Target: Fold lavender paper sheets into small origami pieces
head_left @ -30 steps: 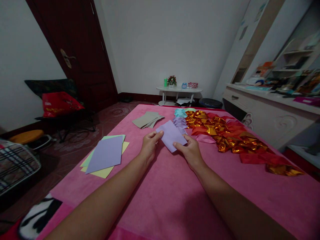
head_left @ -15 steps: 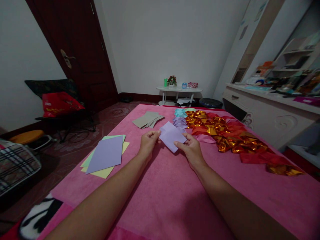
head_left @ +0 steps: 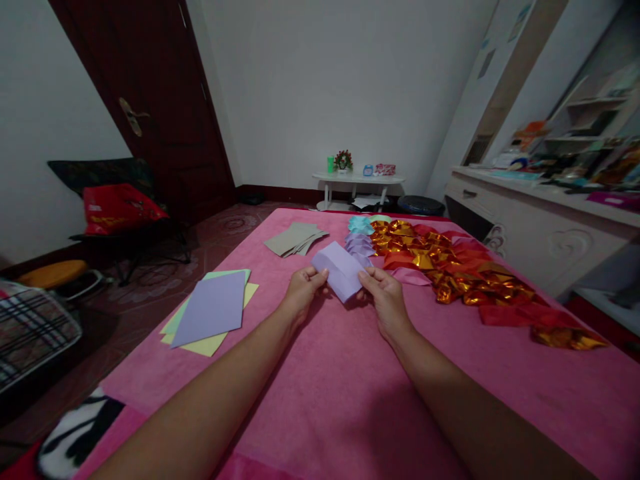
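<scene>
Pink cloth covers the bench [head_left: 320,400] before us, and both our forearms reach out over it, wrists low, palms turned inward. Our left hand [head_left: 303,293] and right hand [head_left: 385,300] meet at the lilac paper [head_left: 341,268], which is raised just above the cloth near the bench's middle. Each hand's fingers are clamped on a near corner of it, thumb on top.

Yellow marks show on the red bag [head_left: 120,203] by the door, too blurred for us to read.

Compared with half a second ago, the paper no longer lies flat between us. It now bulges into a curve and our hands sit closer together. The coloured sheets [head_left: 213,310], the grey sheets [head_left: 295,240] and the gold-red foil pieces [head_left: 450,267] lie where they were.
</scene>
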The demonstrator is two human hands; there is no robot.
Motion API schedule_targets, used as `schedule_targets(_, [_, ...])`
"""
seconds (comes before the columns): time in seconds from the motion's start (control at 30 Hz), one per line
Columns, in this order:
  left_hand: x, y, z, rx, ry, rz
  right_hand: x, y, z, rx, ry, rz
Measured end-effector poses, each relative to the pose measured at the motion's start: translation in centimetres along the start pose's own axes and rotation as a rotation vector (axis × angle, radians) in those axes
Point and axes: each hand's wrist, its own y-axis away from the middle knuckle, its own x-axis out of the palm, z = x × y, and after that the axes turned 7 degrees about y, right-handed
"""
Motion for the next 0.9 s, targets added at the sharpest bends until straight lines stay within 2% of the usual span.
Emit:
schedule_targets(0.3, [0.3, 0.8, -0.7, -0.059, -0.104, 0.038, 0.2, 0.2, 0.0, -0.033, 0.057, 0.025])
schedule_targets(0.47, [0.1, 1.5, -1.8, -0.095, -0.204, -0.085, 0.1, 0.5, 0.7, 0.062, 0.022, 0.132])
schedule_targets(0.53, [-0.5, 2.0, -2.4, -0.095, -0.343, -0.126, 0.2, 0.6, 1.0, 0.119, 0.019, 0.201])
schedule_targets(0.6, [-1.3, 2.9, -2.9, -0.001, -0.623, -0.109, 0.3, 0.8, 1.0, 0.17, 0.035, 0.262])
schedule_targets(0.67, [-1.8, 4.2, -3.5, 0.25, -0.998, -0.019, 0.3, 0.8, 0.8, 0.201, 0.072, 0.299])
schedule_targets(0.73, [-1.7, 5.7, -4.0, 0.479, -1.271, 0.114, 0.4, 0.9, 0.7, 0.209, 0.114, 0.314])
schedule_targets(0.83, [-0.9, 7.5, -4.6, 0.714, -1.439, 0.335, 0.5, 1.0, 0.6, 0.21, 0.158, 0.356])
schedule_targets(0.9, [-0.3, 8.0, -4.6, 0.769, -1.496, 0.472, 0.5, 0.9, 0.6, 0.207, 0.194, 0.404])
